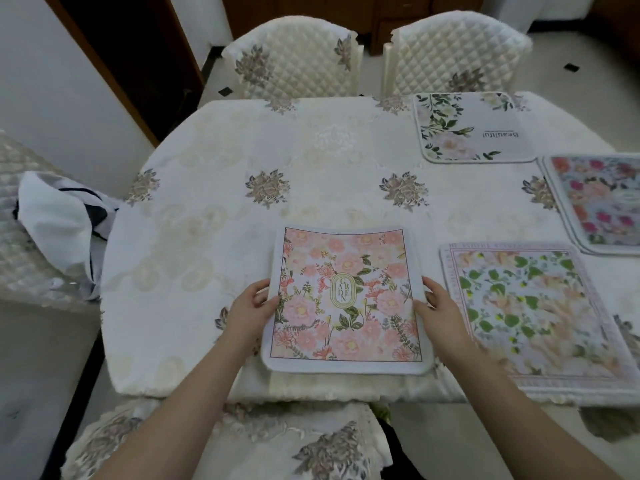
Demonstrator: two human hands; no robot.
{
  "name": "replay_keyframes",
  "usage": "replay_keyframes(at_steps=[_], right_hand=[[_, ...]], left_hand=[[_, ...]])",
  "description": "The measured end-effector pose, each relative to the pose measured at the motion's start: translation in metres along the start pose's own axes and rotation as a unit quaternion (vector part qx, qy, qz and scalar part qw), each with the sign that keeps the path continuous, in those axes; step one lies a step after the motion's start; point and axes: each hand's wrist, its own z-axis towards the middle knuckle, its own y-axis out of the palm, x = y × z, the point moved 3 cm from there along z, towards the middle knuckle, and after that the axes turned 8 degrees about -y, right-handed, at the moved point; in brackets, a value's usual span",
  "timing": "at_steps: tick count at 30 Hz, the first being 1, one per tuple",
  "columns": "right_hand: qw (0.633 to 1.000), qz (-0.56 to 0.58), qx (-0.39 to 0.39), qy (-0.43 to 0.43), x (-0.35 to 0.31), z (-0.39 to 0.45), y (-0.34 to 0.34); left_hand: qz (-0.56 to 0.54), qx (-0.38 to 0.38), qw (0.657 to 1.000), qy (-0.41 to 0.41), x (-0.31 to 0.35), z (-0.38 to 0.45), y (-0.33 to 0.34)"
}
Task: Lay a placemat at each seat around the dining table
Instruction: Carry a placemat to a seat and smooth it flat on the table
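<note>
A pink floral placemat (346, 268) marked "GARDEN" lies at the near edge of the table, in front of the near chair (242, 441). My left hand (251, 308) grips its left edge and my right hand (438, 306) grips its right edge. To its right lies a green-leaf placemat (533, 313). A white placemat with green sprigs (471, 128) sits at the far right before a far chair (457, 53). At the right edge lies a red-flowered placemat (599, 202), apparently atop another mat.
The table wears a cream embroidered tablecloth (277, 161). A second quilted chair (291, 60) stands at the far left. On the left, a chair (20, 237) holds a white garment (65, 220). A dark doorway is at the upper left.
</note>
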Motion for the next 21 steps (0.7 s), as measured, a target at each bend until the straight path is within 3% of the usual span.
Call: replay_keyframes(at_steps=[10, 21], right_hand=[[0.999, 0.033, 0.001, 0.006, -0.001, -0.031, 0.066], [0.996, -0.092, -0.011, -0.017, 0.010, -0.021, 0.077]], left_hand=[[0.040, 0.004, 0.999, 0.028, -0.006, 0.006, -0.072], [0.202, 0.042, 0.975, 0.088, -0.021, 0.023, -0.087]])
